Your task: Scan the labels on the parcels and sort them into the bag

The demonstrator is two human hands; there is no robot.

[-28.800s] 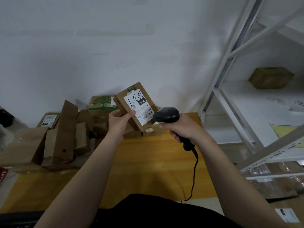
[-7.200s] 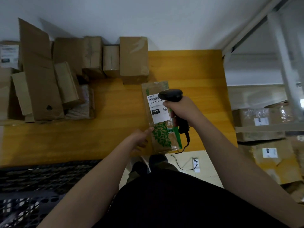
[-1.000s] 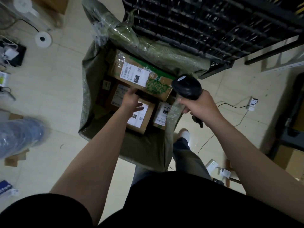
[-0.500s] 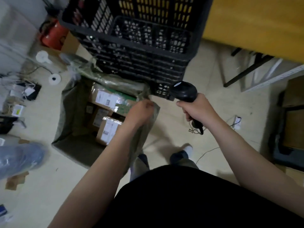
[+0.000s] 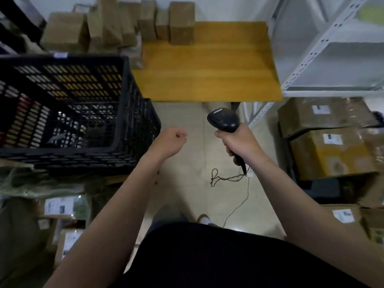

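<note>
Black scanner (image 5: 223, 120) with thin dark cord (image 5: 239, 206); black crate (image 5: 141, 125) pierced all over in a slotted grid; yellow-orange table (image 5: 207, 65); plain brown cardboard parcels (image 5: 180, 21); olive-green bag (image 5: 18, 225); white-labelled brown bagged parcels (image 5: 60, 206); white shelving (image 5: 309, 57) dotted with holes; pale beige floor (image 5: 182, 113).

Parcel depot — labelled boxes (image 5: 329, 154), metal shelving (image 5: 324, 65), crate (image 5: 62, 104).

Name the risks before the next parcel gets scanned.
The thin cable of the black handheld scanner lies looped on the floor near the shoe: it may snag or trip. The brown cardboard parcels stand at the far edge of the yellow wooden table; the left hand, reaching, might topple some.
</note>
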